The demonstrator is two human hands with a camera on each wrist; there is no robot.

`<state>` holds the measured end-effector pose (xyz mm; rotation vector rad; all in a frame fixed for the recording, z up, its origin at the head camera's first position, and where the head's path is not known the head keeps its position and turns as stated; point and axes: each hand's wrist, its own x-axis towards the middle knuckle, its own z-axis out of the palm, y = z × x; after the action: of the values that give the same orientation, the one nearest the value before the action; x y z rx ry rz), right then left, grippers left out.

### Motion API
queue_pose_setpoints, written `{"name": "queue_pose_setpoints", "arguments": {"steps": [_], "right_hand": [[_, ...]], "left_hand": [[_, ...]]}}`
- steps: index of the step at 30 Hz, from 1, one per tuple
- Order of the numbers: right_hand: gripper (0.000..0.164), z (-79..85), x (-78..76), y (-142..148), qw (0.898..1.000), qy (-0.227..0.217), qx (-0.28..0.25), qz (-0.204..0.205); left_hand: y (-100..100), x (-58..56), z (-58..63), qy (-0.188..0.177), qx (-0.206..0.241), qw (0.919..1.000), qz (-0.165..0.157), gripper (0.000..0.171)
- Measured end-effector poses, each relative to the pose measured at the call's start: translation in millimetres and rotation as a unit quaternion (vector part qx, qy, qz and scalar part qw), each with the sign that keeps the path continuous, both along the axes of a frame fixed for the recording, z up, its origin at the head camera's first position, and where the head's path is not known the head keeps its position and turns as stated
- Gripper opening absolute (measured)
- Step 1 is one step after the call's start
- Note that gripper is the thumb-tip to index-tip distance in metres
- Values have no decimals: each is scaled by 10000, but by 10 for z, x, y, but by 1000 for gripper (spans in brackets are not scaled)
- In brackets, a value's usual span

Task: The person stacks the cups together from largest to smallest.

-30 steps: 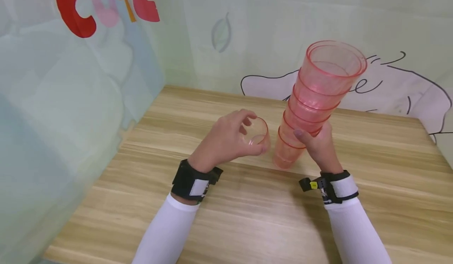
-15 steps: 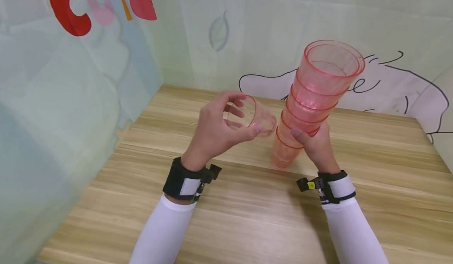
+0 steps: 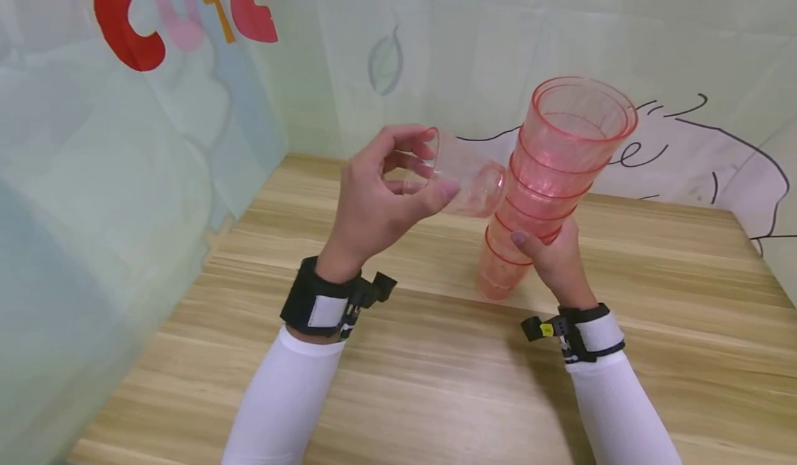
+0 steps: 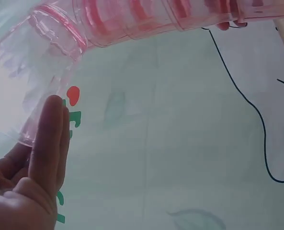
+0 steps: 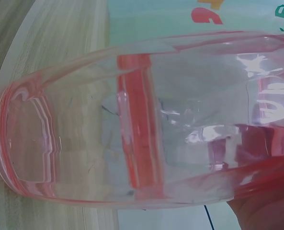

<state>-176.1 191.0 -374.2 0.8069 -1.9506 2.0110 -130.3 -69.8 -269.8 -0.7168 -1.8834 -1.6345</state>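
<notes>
A single clear pinkish cup (image 3: 470, 181) is held by my left hand (image 3: 382, 192), fingers and thumb around its rim end. The cup lies nearly sideways, its base pointing right toward a stack of nested pink cups (image 3: 548, 181). My right hand (image 3: 557, 257) grips that stack low down, thumb across the front; the stack tilts up and to the right with its open mouth on top. In the left wrist view the single cup (image 4: 36, 62) appears close beside the stack (image 4: 146, 19); whether they touch I cannot tell. The right wrist view shows the stack's lowest cup (image 5: 84, 129) close up.
Beneath both hands lies a wood-grain table (image 3: 436, 382). A printed cloth backdrop (image 3: 467, 50) stands along the back and left sides, with coloured letters (image 3: 127, 22) at the upper left. Black wrist straps (image 3: 324, 299) with small cameras sit on both wrists.
My left hand has risen with the single cup and turned it from mouth-up to sideways, base toward the stack. The right hand and the stack have stayed nearly still.
</notes>
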Motion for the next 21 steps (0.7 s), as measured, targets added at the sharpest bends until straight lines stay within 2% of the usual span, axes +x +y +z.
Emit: {"name": "queue_pose_setpoints", "arguments": {"steps": [6,21], "right_hand": [[58,9,11,7,9999,-108,69,-100],[55,-6,15,10,9997,-144,136,-166]], "left_hand": [[18,0,188,147,-16,9999,69,62],[162,-77,483,470,467,9969,-418,63]]}}
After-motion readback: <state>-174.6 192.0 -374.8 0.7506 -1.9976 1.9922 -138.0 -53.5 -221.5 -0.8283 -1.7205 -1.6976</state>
